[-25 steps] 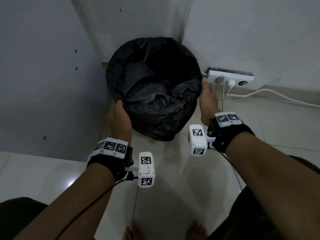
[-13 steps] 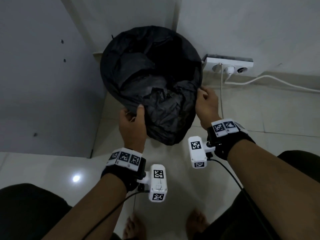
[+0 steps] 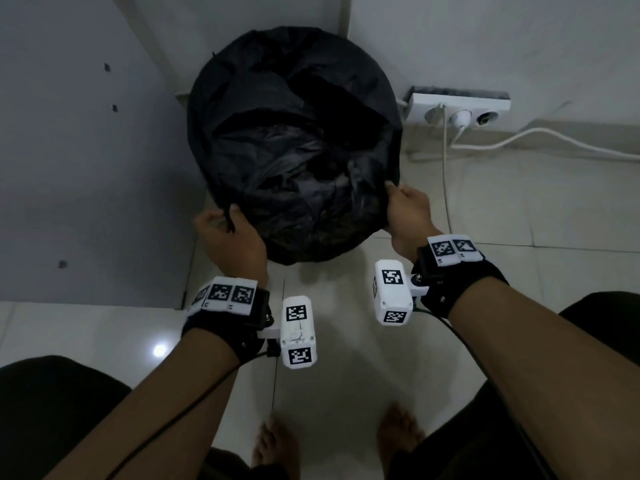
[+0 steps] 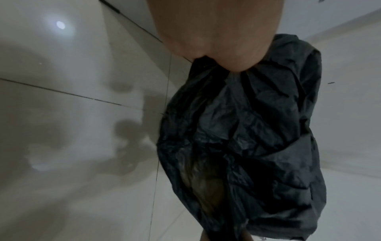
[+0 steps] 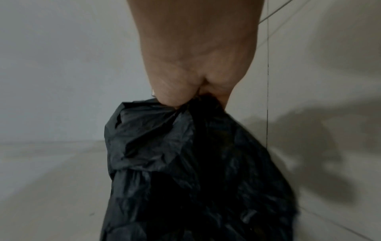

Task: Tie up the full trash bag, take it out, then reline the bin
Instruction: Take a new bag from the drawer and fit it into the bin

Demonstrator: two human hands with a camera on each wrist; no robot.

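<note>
Pinching the black trash bag (image 3: 294, 161) at its rim, left hand (image 3: 228, 237) and right hand (image 3: 407, 211) grip opposite sides beside the wall socket strip (image 3: 457, 107); tying, removal and relining remain.

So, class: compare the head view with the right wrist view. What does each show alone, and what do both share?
Only the head view shows the left hand, the white power strip by the wall and the bag's open mouth. Only the right wrist view shows the plastic bunched in the grip. Both show the right hand gripping the crinkled black plastic trash bag over the pale tiled floor.
</note>
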